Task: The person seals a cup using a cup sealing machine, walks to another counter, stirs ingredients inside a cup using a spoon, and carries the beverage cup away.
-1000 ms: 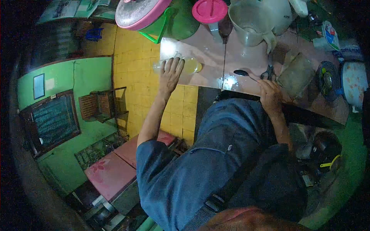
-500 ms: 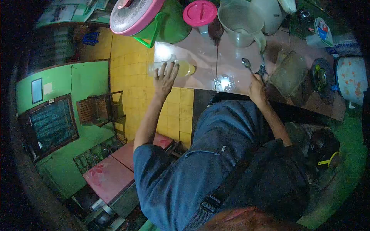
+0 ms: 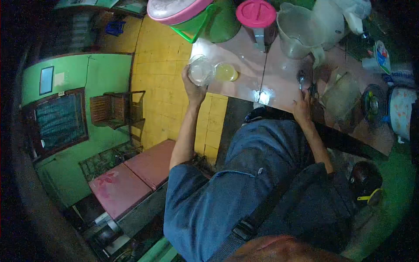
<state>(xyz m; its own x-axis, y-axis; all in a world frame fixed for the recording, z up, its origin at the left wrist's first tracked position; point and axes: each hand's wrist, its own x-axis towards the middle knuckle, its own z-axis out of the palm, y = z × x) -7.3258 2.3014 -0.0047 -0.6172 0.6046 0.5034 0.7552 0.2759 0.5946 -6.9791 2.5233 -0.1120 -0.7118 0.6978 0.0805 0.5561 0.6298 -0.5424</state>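
Note:
My left hand [image 3: 194,89] is wrapped round a clear glass [image 3: 202,72] at the left end of the tiled counter. Just right of it stands a second glass [image 3: 226,72] with pale yellow liquid. My right hand [image 3: 302,108] is over the counter's front part, its fingers closed at the handle of a metal spoon [image 3: 301,77]. Right of that hand lies a clear plastic bag or wrapper [image 3: 341,95], its contents unclear.
Along the back of the counter [image 3: 244,56] are a green bucket [image 3: 222,22] with a pink lid, a pink-lidded jug [image 3: 256,17] and a translucent pitcher [image 3: 297,35]. A dark plate [image 3: 374,102] and a patterned pot [image 3: 402,109] stand at right.
My left hand has tilted the clear glass, so its round opening now shows, apart from the yellow glass. My right hand still has the spoon. The view has shifted.

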